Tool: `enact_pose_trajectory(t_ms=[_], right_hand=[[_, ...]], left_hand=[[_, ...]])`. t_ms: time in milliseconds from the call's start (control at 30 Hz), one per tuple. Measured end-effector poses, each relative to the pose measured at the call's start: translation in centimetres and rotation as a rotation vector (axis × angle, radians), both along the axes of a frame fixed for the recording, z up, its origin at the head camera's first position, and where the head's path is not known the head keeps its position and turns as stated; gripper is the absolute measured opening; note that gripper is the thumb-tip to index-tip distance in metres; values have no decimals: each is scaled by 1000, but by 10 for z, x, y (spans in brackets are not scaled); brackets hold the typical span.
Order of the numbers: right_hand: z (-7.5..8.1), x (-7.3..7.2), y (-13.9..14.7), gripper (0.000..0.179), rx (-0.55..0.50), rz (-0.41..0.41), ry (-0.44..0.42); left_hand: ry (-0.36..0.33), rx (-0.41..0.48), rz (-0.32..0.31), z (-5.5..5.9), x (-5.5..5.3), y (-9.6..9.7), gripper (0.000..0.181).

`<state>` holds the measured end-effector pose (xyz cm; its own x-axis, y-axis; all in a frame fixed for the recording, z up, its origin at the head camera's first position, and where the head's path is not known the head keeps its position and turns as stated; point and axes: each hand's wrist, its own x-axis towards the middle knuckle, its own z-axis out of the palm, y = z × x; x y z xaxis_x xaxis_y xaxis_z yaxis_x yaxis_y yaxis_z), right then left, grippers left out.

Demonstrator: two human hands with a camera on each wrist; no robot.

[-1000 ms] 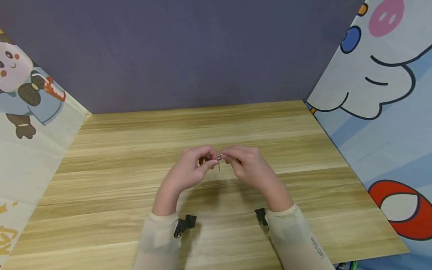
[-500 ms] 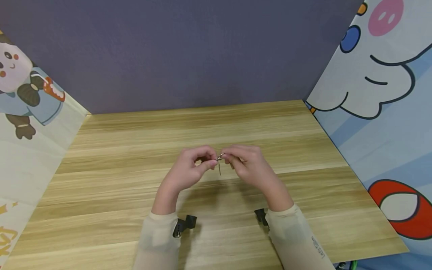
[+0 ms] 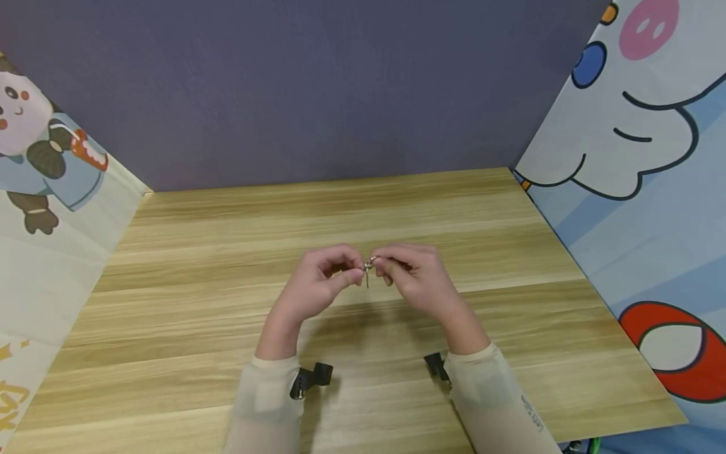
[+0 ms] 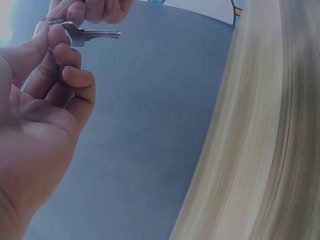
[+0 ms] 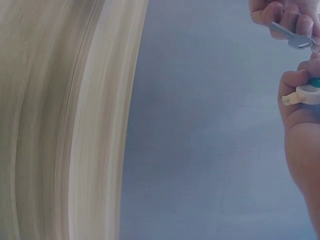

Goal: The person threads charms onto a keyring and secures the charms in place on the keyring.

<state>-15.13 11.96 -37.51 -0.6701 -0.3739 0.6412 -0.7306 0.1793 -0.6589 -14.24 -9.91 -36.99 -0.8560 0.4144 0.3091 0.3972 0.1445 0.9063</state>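
A small metal key (image 4: pixel 102 34) hangs from a thin metal ring (image 3: pixel 371 261) between the two hands, raised over the table. My left hand (image 3: pixel 317 280) pinches at the left of the ring with thumb and fingertips. On the other side, my right hand (image 3: pixel 416 277) pinches the ring between thumb and index finger. In the right wrist view, a small white piece with a green part (image 5: pixel 306 95) sits within the right hand's curled fingers; its kind cannot be told. Fingertips hide part of the ring.
The wood-grain table (image 3: pixel 198 302) spreads beneath both hands. A dark grey-purple panel (image 3: pixel 329 94) stands at the back, with cartoon-printed walls at left (image 3: pixel 34 284) and right (image 3: pixel 652 239). Black wrist cameras (image 3: pixel 312 378) sit at the sleeves.
Both hands stay nearly in place. The key has swung a little beneath the ring, and more of the ring shows between the fingertips as the right thumb shifts slightly.
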Motion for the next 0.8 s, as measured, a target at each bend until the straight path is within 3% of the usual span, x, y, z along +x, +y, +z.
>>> enact_pose_trajectory(t_ms=[300, 433, 667, 800], right_hand=[[0, 3, -1, 16, -58, 26, -70], [1, 4, -1, 14, -47, 12, -89], [0, 2, 2, 10, 49, -86, -16], [-2, -1, 4, 9, 134, -119, 73]], left_hand=[[12, 62, -22, -1, 0, 1, 5], [-1, 57, -1, -2, 0, 1, 2], [56, -88, 97, -2, 0, 3, 8], [99, -161, 108, 0, 1, 6, 9]])
